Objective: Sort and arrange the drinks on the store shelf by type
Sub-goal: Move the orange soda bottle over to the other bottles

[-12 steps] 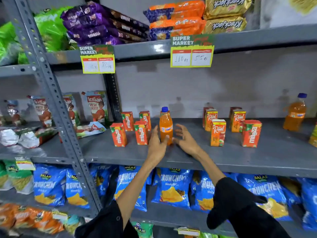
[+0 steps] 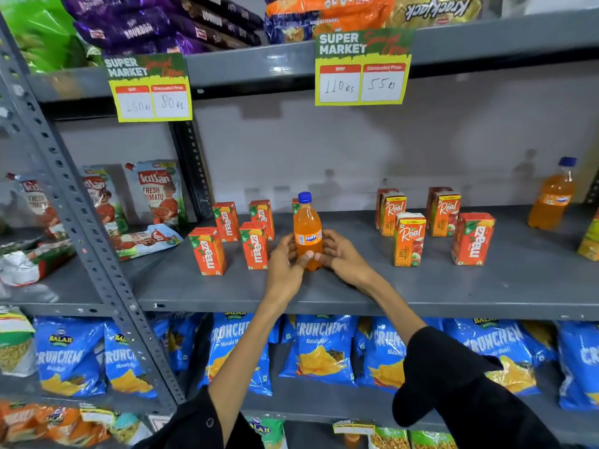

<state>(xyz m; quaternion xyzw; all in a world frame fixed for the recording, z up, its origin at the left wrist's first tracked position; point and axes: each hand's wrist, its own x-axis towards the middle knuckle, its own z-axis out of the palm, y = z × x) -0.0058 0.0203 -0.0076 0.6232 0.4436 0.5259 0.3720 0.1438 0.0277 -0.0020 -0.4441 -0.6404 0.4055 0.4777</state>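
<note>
1. Two hands of mine wrap the Fanta bottle [image 2: 307, 233]: my left hand [image 2: 285, 270] cups it from 9 o'clock and my right hand [image 2: 343, 259] from 3 o'clock, fingers curled round its lower half and thumbs meeting across the front below the label.
2. The bottle is upright, blue cap on, its base at or just on the grey shelf [image 2: 356, 286]; my fingers hide the bottom, so I cannot tell whether it is lifted.
3. At 9 o'clock of the bottle stand four Maaza cartons [image 2: 254, 245], all upright, the nearest one just beside my left hand. A fifth carton peeks out behind the bottle at 12 o'clock, mostly hidden.
4. At 3 o'clock, well apart from my right hand, stands a cluster of Real apple cartons [image 2: 409, 239], with a lone Maaza carton [image 2: 473, 238] at their 3 o'clock side.
5. Far off at 2 o'clock, near the shelf's back wall, a second orange bottle [image 2: 552, 196] stands by itself.
6. At 12 o'clock above, a price tag [image 2: 362, 68] reading 110 and 55 hangs from the upper shelf edge.
7. At 6 o'clock, below the shelf, lie blue Crunchem crisp bags [image 2: 321, 351].
8. At 9 o'clock, beyond the upright post [image 2: 81, 218], are Kissan tomato pouches [image 2: 158, 192].
</note>
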